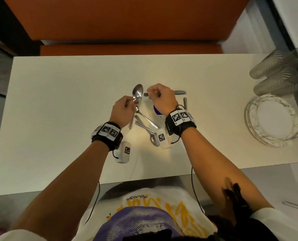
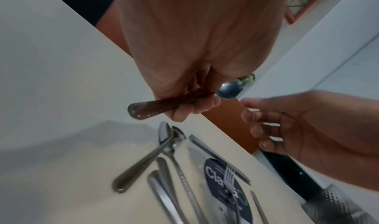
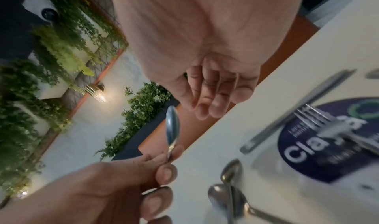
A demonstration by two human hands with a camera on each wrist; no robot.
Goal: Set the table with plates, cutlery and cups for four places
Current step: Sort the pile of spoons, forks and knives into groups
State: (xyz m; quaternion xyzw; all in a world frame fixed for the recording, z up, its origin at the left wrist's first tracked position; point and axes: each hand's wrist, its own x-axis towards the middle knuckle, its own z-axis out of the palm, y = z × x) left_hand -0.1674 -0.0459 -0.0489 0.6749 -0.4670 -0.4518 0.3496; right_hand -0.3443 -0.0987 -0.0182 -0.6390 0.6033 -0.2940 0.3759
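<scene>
My left hand (image 1: 128, 103) grips a steel spoon (image 1: 137, 92) by the neck, bowl pointing away from me, lifted above the white table (image 1: 57, 105). In the left wrist view the spoon's handle (image 2: 151, 110) sticks out below the curled fingers. My right hand (image 1: 154, 94) hovers just right of the spoon with loosely bent fingers (image 3: 211, 104) and holds nothing. Beneath both hands lies a loose pile of cutlery (image 1: 145, 124): several spoons, a fork (image 3: 320, 120) and two knives (image 1: 179, 92). A stack of plates (image 1: 273, 120) and clear cups (image 1: 277, 73) sit at the table's right end.
A round blue sticker (image 3: 307, 148) lies on the table under the fork. An orange bench (image 1: 127, 23) runs along the far side. The table's near edge is close to my body. Bare tabletop stretches to the left of the cutlery.
</scene>
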